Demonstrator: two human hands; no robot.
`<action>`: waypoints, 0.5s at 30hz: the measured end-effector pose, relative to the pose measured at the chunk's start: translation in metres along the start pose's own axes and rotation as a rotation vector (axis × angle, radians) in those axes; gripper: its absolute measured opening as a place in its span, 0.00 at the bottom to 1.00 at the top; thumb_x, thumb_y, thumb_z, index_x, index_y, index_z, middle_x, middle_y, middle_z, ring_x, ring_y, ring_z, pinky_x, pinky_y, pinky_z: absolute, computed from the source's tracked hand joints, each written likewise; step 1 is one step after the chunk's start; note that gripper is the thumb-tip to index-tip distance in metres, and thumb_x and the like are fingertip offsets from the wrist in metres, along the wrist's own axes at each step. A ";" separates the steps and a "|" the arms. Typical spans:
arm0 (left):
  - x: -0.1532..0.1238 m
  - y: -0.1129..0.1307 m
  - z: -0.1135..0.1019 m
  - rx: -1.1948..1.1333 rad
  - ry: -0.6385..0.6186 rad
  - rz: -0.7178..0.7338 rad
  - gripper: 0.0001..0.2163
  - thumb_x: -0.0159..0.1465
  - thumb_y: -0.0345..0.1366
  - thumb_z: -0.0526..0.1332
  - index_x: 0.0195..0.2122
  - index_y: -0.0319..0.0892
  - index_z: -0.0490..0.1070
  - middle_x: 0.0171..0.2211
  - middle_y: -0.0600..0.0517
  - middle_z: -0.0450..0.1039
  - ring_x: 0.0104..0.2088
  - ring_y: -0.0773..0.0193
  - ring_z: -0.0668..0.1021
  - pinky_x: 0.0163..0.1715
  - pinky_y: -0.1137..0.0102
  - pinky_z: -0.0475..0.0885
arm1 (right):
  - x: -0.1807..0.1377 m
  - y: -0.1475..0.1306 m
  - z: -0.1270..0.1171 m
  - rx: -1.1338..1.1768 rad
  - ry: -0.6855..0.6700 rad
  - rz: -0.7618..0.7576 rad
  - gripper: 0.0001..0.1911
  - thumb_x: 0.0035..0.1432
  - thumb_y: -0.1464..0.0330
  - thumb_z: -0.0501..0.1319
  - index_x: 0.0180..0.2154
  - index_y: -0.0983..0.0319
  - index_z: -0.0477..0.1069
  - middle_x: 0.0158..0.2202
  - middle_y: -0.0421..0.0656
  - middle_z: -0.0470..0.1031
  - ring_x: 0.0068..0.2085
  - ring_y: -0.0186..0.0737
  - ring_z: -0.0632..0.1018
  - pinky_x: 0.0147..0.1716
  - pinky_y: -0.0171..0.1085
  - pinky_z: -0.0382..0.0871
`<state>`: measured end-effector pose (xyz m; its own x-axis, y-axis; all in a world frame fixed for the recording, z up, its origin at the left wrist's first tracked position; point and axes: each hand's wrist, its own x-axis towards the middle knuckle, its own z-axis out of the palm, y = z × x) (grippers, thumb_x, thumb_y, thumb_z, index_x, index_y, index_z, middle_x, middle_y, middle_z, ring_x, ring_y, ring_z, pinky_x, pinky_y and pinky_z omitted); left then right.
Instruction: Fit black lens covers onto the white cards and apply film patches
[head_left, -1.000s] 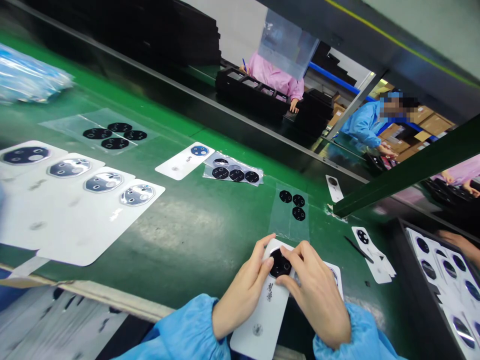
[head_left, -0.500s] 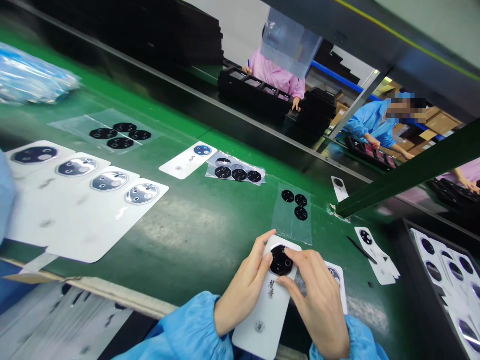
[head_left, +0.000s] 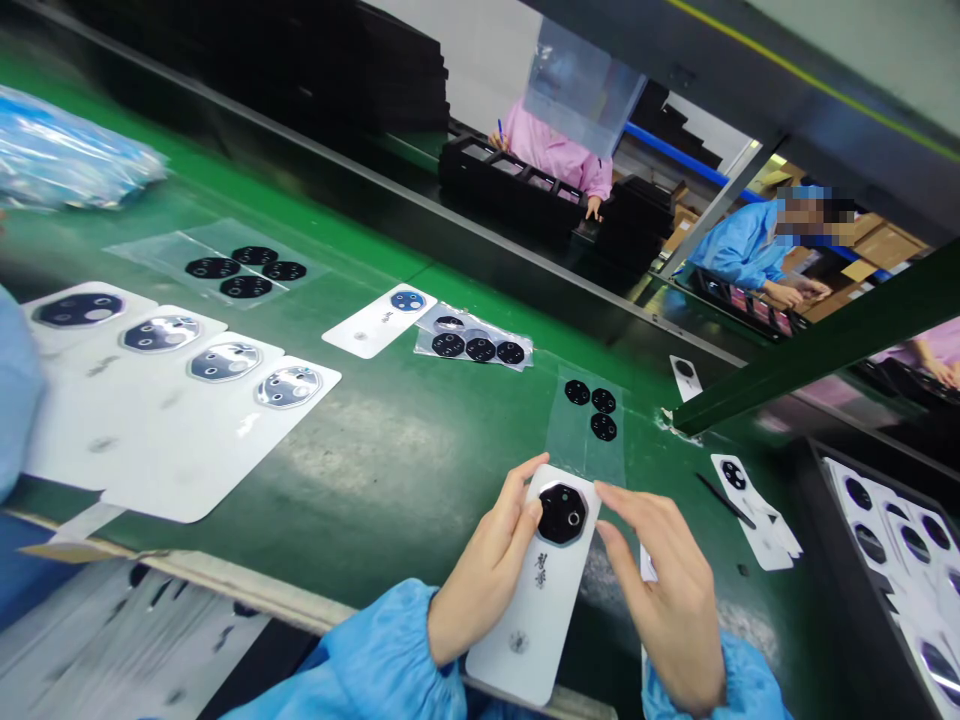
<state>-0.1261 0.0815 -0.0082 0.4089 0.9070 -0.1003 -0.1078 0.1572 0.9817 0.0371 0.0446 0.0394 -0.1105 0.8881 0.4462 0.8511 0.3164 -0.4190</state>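
Note:
My left hand (head_left: 484, 565) grips a white phone back cover (head_left: 551, 615) along its left side, thumb near a black octagonal camera disc (head_left: 562, 513) set in the cover's upper part. Dark lettering and a small round mark show lower down on it. My right hand (head_left: 667, 585) has thumb and index finger apart at the cover's right edge, the index fingertip at the top right corner. Whether it touches there I cannot tell. Another white cover (head_left: 646, 565) lies mostly hidden behind my right hand. Just beyond, a clear film sheet (head_left: 581, 455) bears 3 black discs.
Overlapping white covers (head_left: 180, 470) lie at left, near a person's blue sleeve (head_left: 15, 390). Film sheets with discs (head_left: 246, 287) and a single cover (head_left: 360, 338) lie farther back. At right are tweezers (head_left: 724, 500), a black tray (head_left: 821, 540) and a green post (head_left: 750, 370).
My right hand has moved off the black disc to the right, its fingers now at the cover's edge. My left hand keeps its hold on the cover.

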 end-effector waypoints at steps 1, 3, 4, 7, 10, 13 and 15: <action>0.000 0.001 0.000 0.003 0.002 0.005 0.19 0.68 0.43 0.45 0.59 0.47 0.48 0.45 0.51 0.71 0.42 0.61 0.74 0.44 0.67 0.64 | 0.001 0.003 -0.001 0.022 0.001 0.054 0.13 0.61 0.71 0.55 0.47 0.59 0.69 0.45 0.46 0.74 0.46 0.43 0.73 0.41 0.40 0.70; 0.000 0.002 0.000 0.005 0.006 0.018 0.19 0.68 0.42 0.45 0.59 0.47 0.49 0.47 0.51 0.70 0.44 0.61 0.73 0.46 0.68 0.64 | 0.002 0.007 -0.001 0.089 -0.032 0.213 0.13 0.61 0.67 0.55 0.48 0.58 0.68 0.48 0.46 0.72 0.44 0.42 0.74 0.34 0.38 0.72; 0.001 0.002 0.000 0.002 0.006 0.024 0.19 0.68 0.42 0.45 0.59 0.47 0.48 0.49 0.51 0.69 0.45 0.61 0.73 0.47 0.68 0.63 | 0.003 0.009 0.000 0.143 -0.060 0.304 0.14 0.61 0.65 0.54 0.48 0.58 0.68 0.48 0.46 0.71 0.42 0.42 0.75 0.29 0.36 0.72; 0.001 0.002 0.000 -0.005 0.001 0.039 0.19 0.69 0.42 0.45 0.59 0.47 0.48 0.51 0.51 0.68 0.47 0.61 0.72 0.48 0.68 0.62 | 0.004 0.012 0.002 0.364 -0.145 0.518 0.16 0.60 0.60 0.54 0.47 0.59 0.67 0.46 0.47 0.72 0.37 0.39 0.76 0.26 0.34 0.72; 0.001 -0.001 0.000 0.007 0.002 0.028 0.19 0.69 0.42 0.45 0.59 0.47 0.49 0.48 0.51 0.69 0.44 0.61 0.73 0.46 0.68 0.64 | 0.006 0.013 0.004 0.567 -0.203 0.606 0.18 0.58 0.58 0.56 0.45 0.62 0.68 0.37 0.46 0.74 0.34 0.38 0.76 0.30 0.35 0.74; 0.001 -0.002 0.000 0.021 0.007 0.013 0.19 0.68 0.43 0.45 0.59 0.47 0.49 0.43 0.51 0.71 0.38 0.62 0.74 0.40 0.68 0.66 | 0.010 0.012 0.006 0.721 -0.264 0.643 0.17 0.56 0.58 0.58 0.41 0.63 0.70 0.29 0.42 0.73 0.30 0.35 0.74 0.28 0.34 0.73; 0.001 -0.001 0.000 0.016 0.002 -0.003 0.19 0.68 0.44 0.45 0.59 0.48 0.48 0.39 0.52 0.71 0.33 0.64 0.73 0.34 0.69 0.66 | 0.013 0.012 0.009 0.804 -0.294 0.670 0.16 0.55 0.57 0.60 0.38 0.63 0.70 0.28 0.41 0.72 0.28 0.34 0.73 0.26 0.32 0.72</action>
<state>-0.1258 0.0824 -0.0093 0.4073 0.9074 -0.1033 -0.0919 0.1532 0.9839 0.0411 0.0623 0.0334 0.0415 0.9729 -0.2275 0.2106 -0.2311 -0.9499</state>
